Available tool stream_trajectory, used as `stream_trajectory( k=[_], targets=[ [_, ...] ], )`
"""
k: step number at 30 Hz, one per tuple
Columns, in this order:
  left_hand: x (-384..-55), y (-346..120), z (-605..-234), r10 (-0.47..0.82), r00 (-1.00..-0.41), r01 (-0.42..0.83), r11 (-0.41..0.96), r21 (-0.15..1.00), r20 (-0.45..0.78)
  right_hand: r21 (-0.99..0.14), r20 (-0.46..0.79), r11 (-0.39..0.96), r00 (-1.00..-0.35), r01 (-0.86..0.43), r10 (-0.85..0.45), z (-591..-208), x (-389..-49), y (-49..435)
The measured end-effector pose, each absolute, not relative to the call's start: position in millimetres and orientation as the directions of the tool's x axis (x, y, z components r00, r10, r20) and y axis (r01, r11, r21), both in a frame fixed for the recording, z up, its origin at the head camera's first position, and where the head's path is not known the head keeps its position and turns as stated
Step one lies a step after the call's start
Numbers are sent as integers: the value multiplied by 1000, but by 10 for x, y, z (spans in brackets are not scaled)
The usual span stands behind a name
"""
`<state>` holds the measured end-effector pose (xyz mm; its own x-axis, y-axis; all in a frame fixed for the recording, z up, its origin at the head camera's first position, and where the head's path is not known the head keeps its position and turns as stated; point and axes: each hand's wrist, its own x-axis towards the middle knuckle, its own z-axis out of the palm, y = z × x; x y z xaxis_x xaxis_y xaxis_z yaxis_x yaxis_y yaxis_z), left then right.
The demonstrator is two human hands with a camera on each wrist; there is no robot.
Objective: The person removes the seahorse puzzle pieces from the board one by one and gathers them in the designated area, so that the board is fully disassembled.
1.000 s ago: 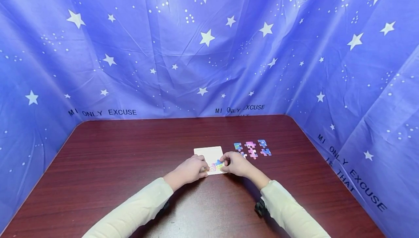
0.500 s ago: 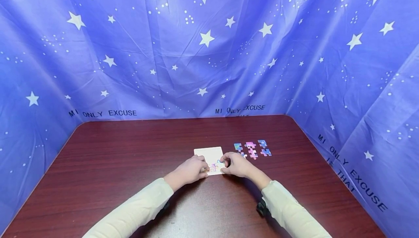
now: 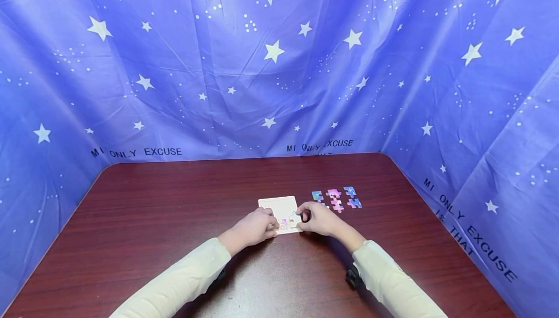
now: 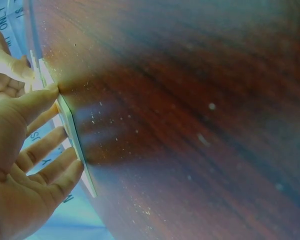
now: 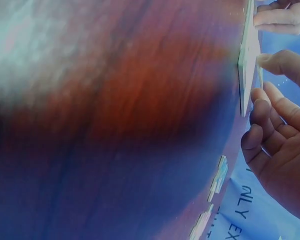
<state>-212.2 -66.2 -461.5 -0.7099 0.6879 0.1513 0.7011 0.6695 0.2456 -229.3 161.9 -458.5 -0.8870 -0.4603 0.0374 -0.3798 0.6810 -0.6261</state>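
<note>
A pale puzzle board (image 3: 278, 205) lies on the table with a pink puzzle piece (image 3: 284, 224) in its near part. My left hand (image 3: 254, 225) holds the board at its left near side; the left wrist view has the thumb tip at the edge and the other fingertips along the board (image 4: 71, 125). Over the board's right near corner, my right hand (image 3: 320, 219) pinches a second puzzle piece (image 3: 293, 219), washed out by glare. In the right wrist view this piece (image 5: 260, 77) appears as a thin edge between thumb and index finger.
Several loose puzzle pieces (image 3: 335, 205), pink and blue, lie in two rows right of the board, one partly covered by the right hand. The dark red wooden table (image 3: 174, 201) reaches back to a blue star-printed curtain (image 3: 209, 65).
The pinched piece has tilted and now catches glare where blue and green showed before. My right hand has shifted slightly right with it. The left hand stays in place.
</note>
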Motion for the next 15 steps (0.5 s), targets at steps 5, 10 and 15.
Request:
stream_trajectory(
  k=[5, 10, 15],
  targets=[
    [-2119, -665, -4605, 690, -708, 703, 669, 243, 150, -588, 34, 721, -902, -366, -430, -4560, -2291, 1656],
    [-2111, -665, -4595, 690, -707, 704, 666, 247, 155, -586, 47, 715, -897, -380, -439, -4541, -2280, 1710],
    [-2110, -664, -4604, 699, -695, 716, 655, 242, 165, -604, 36, 707, -899, -368, -437, -4540, -2269, 1763]
  ],
)
